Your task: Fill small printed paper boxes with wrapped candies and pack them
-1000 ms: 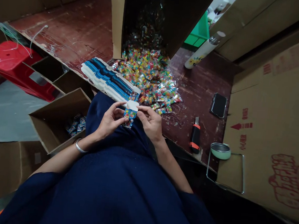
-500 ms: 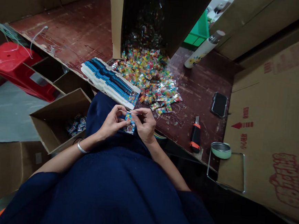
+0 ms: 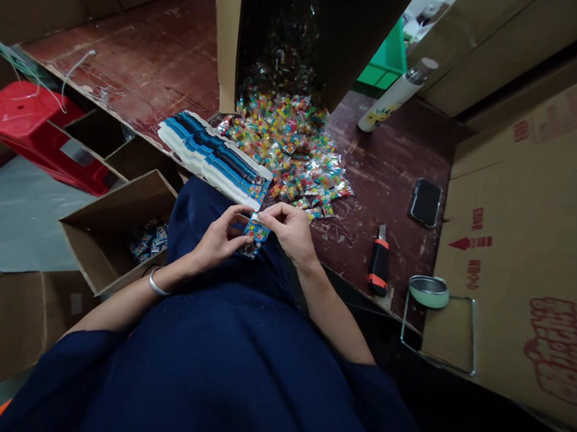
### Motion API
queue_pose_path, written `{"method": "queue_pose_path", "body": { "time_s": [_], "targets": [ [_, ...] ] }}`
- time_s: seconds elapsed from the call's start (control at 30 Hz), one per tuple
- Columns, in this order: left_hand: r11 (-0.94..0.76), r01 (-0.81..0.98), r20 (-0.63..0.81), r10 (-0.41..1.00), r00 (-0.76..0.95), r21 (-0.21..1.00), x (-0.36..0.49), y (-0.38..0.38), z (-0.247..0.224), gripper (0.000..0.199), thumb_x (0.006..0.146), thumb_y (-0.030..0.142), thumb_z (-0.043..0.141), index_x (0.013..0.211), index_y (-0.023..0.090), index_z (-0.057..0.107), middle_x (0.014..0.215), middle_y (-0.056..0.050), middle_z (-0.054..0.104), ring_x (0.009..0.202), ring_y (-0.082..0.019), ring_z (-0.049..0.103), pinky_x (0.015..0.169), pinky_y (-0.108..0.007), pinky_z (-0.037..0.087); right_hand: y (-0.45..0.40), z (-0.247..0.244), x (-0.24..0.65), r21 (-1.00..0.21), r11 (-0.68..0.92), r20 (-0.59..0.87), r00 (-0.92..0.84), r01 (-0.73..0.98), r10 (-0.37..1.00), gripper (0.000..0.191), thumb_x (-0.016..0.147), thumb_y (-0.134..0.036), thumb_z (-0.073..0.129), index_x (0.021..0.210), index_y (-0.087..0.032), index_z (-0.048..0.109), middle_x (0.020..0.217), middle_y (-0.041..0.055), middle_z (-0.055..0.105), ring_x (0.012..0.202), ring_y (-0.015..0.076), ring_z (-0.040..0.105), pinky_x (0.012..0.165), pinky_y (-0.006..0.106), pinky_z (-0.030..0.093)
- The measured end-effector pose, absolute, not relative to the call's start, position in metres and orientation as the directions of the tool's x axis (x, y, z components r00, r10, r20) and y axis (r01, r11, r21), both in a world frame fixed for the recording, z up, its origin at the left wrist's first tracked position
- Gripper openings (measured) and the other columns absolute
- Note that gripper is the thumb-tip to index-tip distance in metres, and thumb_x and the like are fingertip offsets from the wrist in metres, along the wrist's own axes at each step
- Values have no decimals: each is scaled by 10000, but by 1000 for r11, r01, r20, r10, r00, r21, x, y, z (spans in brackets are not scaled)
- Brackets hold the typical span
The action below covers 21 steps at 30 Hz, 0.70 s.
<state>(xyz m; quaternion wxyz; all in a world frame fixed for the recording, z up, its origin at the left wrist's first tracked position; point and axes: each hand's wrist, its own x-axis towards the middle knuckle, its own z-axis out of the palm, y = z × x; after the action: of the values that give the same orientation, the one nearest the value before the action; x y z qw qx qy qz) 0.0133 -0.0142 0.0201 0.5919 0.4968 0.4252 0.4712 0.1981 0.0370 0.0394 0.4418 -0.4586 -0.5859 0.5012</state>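
Observation:
A small blue printed candy box (image 3: 256, 235) is held over my lap, just off the table's front edge. My left hand (image 3: 222, 236) grips its left side between thumb and fingers. At the box's upper end, my right hand (image 3: 290, 229) pinches the flap with thumb and forefinger. Directly beyond my hands lies a fanned row of flat blue-and-white boxes (image 3: 213, 159). To the right of that row, small clear packets of colourful candy (image 3: 294, 143) spill out of a tipped cardboard carton (image 3: 227, 45).
On the right side of the table are a white bottle (image 3: 395, 98), a phone (image 3: 425, 202), an orange-black box cutter (image 3: 379, 260) and a green cup (image 3: 428, 291). Below left, an open carton (image 3: 117, 229) holds filled blue packs, near a red stool (image 3: 40, 130).
My right hand has turned and shifted slightly right, its fingers now at the box's top end. The box has tilted and shows more of its printed face.

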Motion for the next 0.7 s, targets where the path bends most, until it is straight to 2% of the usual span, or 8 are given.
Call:
{"method": "queue_pose_path", "body": {
  "time_s": [0.2,0.33,0.4,0.47,0.53,0.57,0.63,0.7],
  "targets": [
    [46,-116,-25,983,179,992,11,-11,20,450,806,320,829,1207,188,675,1039,-44,674,710,-113,686,677,-224,590,20,42,195,-953,252,214,-214,169,953,357,964,-481,665,723,-219,697,925,47,758,844,193,692,780,336,546],
    [-44,196,-22,947,321,980,-24,4,31,357,854,296,742,1195,201,692,1044,-58,714,664,-125,674,619,-229,551,34,29,201,-895,331,251,-277,300,928,246,977,-431,654,854,-232,731,1058,68,766,994,235,706,883,377,561],
    [-156,527,-47,935,352,836,-52,12,43,313,879,279,692,1188,231,710,1080,-68,742,758,-173,704,711,-277,568,51,18,202,-801,381,279,-275,461,920,195,909,-388,745,1031,-236,730,1132,84,754,1085,274,678,963,426,550],
    [-171,829,-200,926,319,533,-80,16,54,272,898,268,654,1157,254,737,1083,-80,759,907,-256,732,833,-364,571,69,8,202,-687,415,270,-321,596,908,351,841,-324,818,1155,-226,696,1201,101,738,1167,309,641,1033,472,523],
    [-120,955,-320,925,206,271,-100,16,62,327,908,284,633,1220,262,729,1158,-112,751,973,-317,742,859,-424,571,84,1,200,-596,435,228,-377,675,898,397,805,-267,846,1164,-212,683,1214,112,734,1196,329,623,1056,491,509],
    [-101,973,-341,925,168,206,-104,15,64,372,913,305,631,1274,260,708,1202,-127,740,995,-336,743,862,-440,572,89,-2,199,-563,438,207,-393,701,896,376,803,-247,845,1141,-209,685,1199,114,737,1191,333,624,1050,491,511],
    [-99,968,-319,932,172,230,-105,13,64,447,925,354,634,1360,252,653,1270,-136,721,1063,-342,735,896,-443,570,95,-6,198,-518,427,175,-397,741,901,283,831,-224,815,1086,-210,693,1148,114,745,1153,332,638,1016,481,524],
    [-125,916,-266,934,238,381,-97,14,60,425,934,369,639,1338,238,653,1248,-117,741,1115,-312,724,950,-422,556,97,-7,199,-504,424,160,-401,753,902,206,870,-227,780,1058,-218,696,1113,106,752,1115,319,655,990,462,532]
  ]
}}
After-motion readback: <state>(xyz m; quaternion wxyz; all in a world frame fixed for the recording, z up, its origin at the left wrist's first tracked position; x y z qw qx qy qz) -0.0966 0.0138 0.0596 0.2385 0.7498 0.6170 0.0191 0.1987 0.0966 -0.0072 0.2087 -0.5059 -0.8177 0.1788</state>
